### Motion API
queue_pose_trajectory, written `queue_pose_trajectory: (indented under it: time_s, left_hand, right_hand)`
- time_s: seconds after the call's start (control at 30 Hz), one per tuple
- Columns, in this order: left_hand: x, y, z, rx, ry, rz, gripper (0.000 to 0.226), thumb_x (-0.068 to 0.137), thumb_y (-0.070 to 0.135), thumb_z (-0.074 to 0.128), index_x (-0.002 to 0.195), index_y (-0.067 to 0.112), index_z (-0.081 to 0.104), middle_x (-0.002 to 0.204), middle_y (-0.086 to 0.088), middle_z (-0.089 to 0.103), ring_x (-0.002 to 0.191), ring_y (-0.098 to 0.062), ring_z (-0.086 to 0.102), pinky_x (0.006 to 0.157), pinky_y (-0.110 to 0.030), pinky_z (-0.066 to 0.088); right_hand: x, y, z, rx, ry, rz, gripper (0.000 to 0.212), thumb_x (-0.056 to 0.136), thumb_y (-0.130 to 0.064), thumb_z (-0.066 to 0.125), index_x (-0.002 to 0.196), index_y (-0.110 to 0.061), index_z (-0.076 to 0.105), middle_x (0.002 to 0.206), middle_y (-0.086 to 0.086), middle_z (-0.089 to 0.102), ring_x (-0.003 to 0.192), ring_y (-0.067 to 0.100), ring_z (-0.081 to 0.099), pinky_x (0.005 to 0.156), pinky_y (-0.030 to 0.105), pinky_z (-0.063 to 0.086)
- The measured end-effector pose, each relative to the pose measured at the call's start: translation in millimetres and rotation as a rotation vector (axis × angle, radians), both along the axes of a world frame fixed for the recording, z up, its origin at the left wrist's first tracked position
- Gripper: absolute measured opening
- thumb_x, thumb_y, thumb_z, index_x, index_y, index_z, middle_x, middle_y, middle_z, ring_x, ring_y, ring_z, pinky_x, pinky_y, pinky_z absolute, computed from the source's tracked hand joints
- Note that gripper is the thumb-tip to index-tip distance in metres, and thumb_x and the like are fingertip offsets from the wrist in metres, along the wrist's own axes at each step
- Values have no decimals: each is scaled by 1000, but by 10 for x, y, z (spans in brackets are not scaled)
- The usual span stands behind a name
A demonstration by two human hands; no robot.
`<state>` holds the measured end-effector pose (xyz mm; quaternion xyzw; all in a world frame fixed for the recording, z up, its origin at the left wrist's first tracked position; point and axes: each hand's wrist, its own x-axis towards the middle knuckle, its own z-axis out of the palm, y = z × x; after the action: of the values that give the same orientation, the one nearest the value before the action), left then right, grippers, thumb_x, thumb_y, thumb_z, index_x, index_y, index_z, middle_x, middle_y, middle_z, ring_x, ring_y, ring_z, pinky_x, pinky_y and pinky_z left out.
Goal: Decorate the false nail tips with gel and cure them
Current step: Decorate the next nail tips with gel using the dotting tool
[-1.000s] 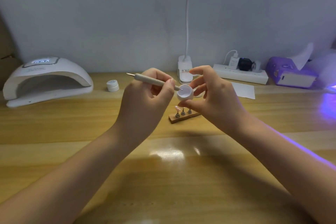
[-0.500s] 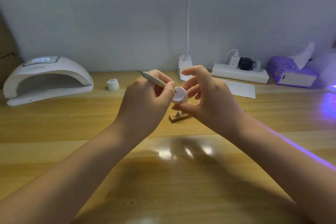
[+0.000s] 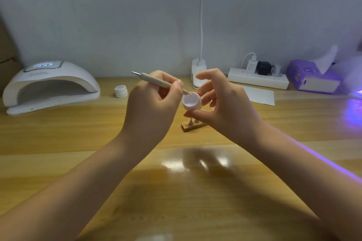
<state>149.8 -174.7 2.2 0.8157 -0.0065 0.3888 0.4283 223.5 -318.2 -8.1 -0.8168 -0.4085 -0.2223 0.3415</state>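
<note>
A person's left hand (image 3: 150, 107) grips a dotting pen (image 3: 162, 82), tip dipped in the gel pot (image 3: 192, 101) pinched by the right hand (image 3: 221, 101) above the nail-tip stand (image 3: 193, 125); overloading could drip gel onto the surface (image 3: 78, 143).

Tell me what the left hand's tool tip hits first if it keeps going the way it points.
Probably the gel inside the small open pot pinched by the right hand; the tool in the left hand already points into its mouth.
</note>
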Motion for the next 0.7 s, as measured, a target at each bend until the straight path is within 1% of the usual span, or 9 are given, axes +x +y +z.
queue_pose_trajectory:
  time_s: [0.1, 0.17, 0.23, 0.3, 0.47, 0.6, 0.7]
  left_hand:
    - [4, 49, 47, -225, 3, -38, 23, 96, 27, 57, 77, 19, 66, 62, 6, 65, 59, -6, 59, 61, -26, 50]
    - [17, 75, 67, -373, 12, -50, 26, 96, 30, 58, 75, 19, 67, 59, 10, 63, 59, -4, 57, 60, -24, 49]
    - [31, 96, 88, -513, 20, -67, 27, 95, 32, 59, 73, 19, 68, 57, 10, 61, 57, -5, 53, 59, -22, 46]
    - [40, 111, 111, -598, 31, -90, 27, 94, 34, 61, 73, 18, 67, 57, 9, 60, 56, -7, 52, 58, -22, 44]
    - [23, 111, 155, -664, 14, -102, 28, 92, 39, 62, 76, 17, 63, 55, 11, 59, 54, -6, 51, 59, -26, 43]
    - [12, 119, 170, -672, 13, -103, 32, 91, 44, 61, 77, 16, 65, 55, 11, 58, 54, -6, 51, 60, -27, 43]
    - [36, 127, 154, -693, 40, -108, 28, 94, 37, 61, 76, 16, 66, 57, 8, 60, 55, -7, 52, 59, -27, 44]
  right_hand:
    - [6, -8, 14, 40, 45, 2, 75, 67, -38, 84, 126, -12, 45, 94, -5, 63, 71, 4, 60, 66, 12, 49]
    - [4, -8, 24, 56, 65, 7, 75, 66, -39, 84, 125, -12, 46, 94, -5, 63, 69, 2, 60, 66, 9, 49]
    - [3, -4, 35, 73, 87, 12, 76, 65, -39, 84, 125, -12, 45, 93, -5, 63, 69, 1, 61, 66, 10, 50]
    - [-4, 2, 39, 83, 104, 16, 76, 64, -39, 84, 125, -12, 45, 92, -5, 63, 69, 2, 61, 68, 11, 51]
    - [-22, 6, 42, 113, 130, 25, 79, 63, -39, 85, 125, -12, 44, 87, -9, 61, 69, -1, 62, 67, 11, 51]
    - [-34, 16, 45, 118, 148, 26, 80, 62, -40, 85, 125, -12, 44, 84, -14, 57, 70, -2, 62, 67, 9, 51]
    - [-33, 15, 41, 128, 161, 29, 80, 62, -39, 86, 125, -13, 43, 81, -16, 56, 73, -4, 62, 65, 6, 49]
